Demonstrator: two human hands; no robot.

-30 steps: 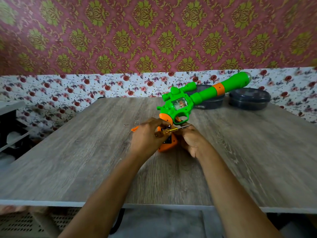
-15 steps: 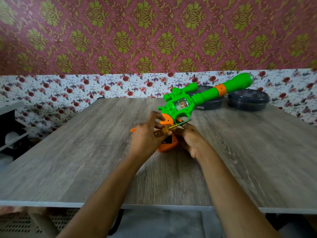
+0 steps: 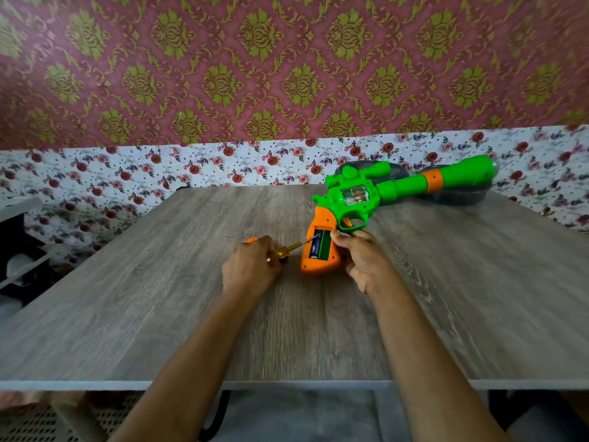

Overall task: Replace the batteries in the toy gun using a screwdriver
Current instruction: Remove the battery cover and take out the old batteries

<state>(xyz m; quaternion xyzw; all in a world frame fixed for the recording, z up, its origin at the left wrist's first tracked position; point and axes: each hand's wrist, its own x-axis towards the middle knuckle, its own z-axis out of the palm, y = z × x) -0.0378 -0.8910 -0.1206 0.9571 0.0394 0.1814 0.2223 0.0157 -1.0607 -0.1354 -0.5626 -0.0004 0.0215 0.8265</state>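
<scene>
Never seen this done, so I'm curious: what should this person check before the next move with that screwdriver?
1. Battery compartment in the grip is open: ok.
2. Right hand grips the toy gun by its handle: ok.
3. Left hand holds the screwdriver firmly: ok.
4. Screwdriver tip points into the compartment: ok.
5. Tip touches the battery: cannot tell.
</scene>
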